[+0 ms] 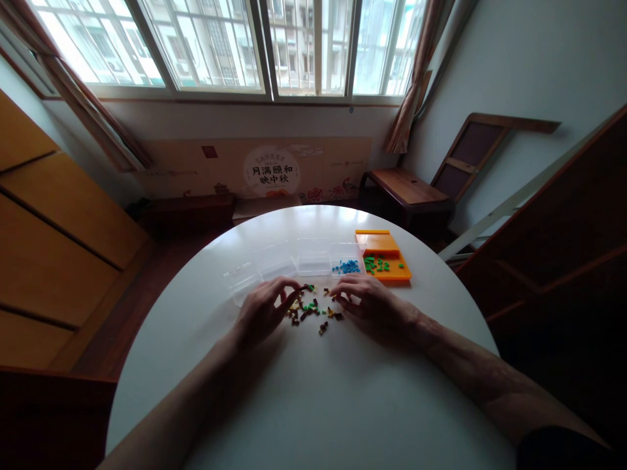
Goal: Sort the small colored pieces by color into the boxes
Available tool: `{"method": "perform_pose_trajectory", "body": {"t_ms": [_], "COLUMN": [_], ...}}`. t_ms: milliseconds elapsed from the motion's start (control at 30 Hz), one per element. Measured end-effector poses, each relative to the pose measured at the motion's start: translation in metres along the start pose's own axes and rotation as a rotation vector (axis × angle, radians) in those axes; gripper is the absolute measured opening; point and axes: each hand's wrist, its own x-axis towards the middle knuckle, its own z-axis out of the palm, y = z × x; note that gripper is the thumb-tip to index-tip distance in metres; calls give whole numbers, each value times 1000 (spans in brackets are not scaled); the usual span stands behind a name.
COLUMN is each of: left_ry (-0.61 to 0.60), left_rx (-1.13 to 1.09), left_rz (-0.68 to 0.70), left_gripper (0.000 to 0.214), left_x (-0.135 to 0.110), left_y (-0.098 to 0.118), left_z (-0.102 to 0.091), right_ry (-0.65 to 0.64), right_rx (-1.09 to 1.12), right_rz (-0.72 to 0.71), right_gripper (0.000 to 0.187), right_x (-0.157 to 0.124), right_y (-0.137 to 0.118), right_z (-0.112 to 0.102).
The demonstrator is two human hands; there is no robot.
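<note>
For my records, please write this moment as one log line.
left hand: at mixed pile | right hand: same pile | rightmost clear box: blue pieces | orange tray: green pieces

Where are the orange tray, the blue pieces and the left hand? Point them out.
Orange tray [375, 242]: head view, on its bare far section.
Blue pieces [349, 267]: head view, middle of the cluster.
Left hand [259, 308]: head view, back of the hand.
</note>
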Motion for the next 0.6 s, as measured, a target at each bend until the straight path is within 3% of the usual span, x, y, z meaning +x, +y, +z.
{"method": "perform_pose_trajectory", "body": {"t_ms": [367, 600], "left_ry": [-12, 22], "left_rx": [-278, -354], "left_rz": [-47, -59], "left_gripper": [15, 18], "left_x": [-6, -8], "left_y": [7, 12], "left_z": [-12, -18], "right_ry": [2, -34], "right_rx": [-104, -171], "right_rz": [-44, -25], "right_gripper": [9, 21], "right_x": [22, 42], "right_y": [-27, -33], "right_z": [0, 5]}}
